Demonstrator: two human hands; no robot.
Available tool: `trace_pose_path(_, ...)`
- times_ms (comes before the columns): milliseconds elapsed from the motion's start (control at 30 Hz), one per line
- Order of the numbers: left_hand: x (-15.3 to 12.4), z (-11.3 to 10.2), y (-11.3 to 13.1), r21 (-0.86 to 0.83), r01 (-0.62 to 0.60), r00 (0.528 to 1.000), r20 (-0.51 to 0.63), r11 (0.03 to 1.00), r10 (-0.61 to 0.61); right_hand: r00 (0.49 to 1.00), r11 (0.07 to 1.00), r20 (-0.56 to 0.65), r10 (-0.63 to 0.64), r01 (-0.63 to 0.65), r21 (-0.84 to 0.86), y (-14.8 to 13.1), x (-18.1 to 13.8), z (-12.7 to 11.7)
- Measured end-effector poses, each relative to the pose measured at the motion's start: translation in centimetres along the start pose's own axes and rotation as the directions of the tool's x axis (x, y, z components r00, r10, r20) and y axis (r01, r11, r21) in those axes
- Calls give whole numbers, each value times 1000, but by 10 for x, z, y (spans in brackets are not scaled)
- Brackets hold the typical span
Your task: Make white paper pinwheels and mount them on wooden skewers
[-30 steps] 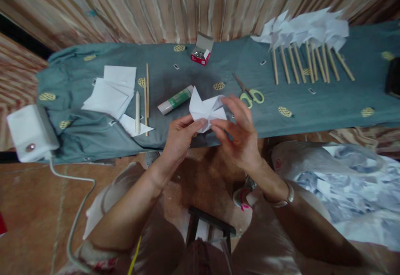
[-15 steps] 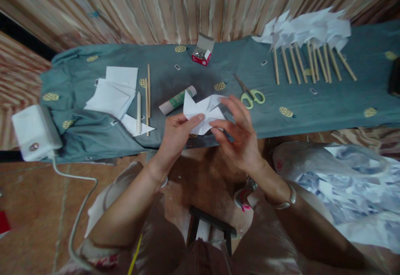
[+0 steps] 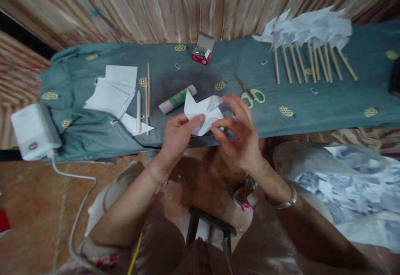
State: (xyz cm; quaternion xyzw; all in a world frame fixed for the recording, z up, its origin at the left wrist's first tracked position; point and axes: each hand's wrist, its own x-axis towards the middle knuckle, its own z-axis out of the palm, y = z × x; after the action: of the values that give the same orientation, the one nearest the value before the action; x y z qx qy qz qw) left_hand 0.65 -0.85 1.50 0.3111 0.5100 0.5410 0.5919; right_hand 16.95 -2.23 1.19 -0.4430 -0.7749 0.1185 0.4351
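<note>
A white paper pinwheel [image 3: 195, 109] with folded-in blades is held up above the front edge of the table. My left hand [image 3: 177, 135] grips it from the left, thumb pressed on its middle and fingers beneath. At its right side, my right hand [image 3: 242, 139] pinches the lower blade edge between thumb and index finger, while the other fingers reach up by the upper right blade. Just behind the pinwheel lies a glue stick [image 3: 178, 99] with a green label. Scissors [image 3: 252, 95] with light green handles rest to the right, their blades pointing away.
White paper sheets [image 3: 109, 98], thin wooden sticks [image 3: 148, 89] and a white stick-shaped tool [image 3: 138, 112] lie left. A red box [image 3: 201, 56] of small metal pieces stands at the back. Several finished pinwheels [image 3: 309, 33] lie right. A white device [image 3: 36, 131] sits at the left edge.
My right hand has shifted very slightly to the right along the pinwheel's edge. The left hand keeps its grip, and the things on the table have not moved.
</note>
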Motion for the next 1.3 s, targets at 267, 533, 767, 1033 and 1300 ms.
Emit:
trace_pose_path(267, -4, 1, -2, 21, 21, 999, 33, 1000, -21, 1000, 999, -18, 24, -24, -32, 3, 0, 4)
trace_pose_path(533, -6, 2, -2, 57, -10, 999, 34, 998, 8, 998, 996, -31, 46, -48, -72, 4, 0, 6)
trace_pose_path(767, -8, 3, -2, 119, -29, 1000, 15, 992, 27, 998, 995, -38, 54, -57, -81, 3, 0, 8)
trace_pose_path(1033, -7, 3, -4, 115, -39, 999, 16, 993, 37, 998, 995, -47, 50, -54, -83, 5, 0, 11)
trace_pose_path(1300, -7, 3, -5, 132, -52, 999, 11, 990, 51, 996, 995, -33, 82, -83, -53, 5, 1, 11)
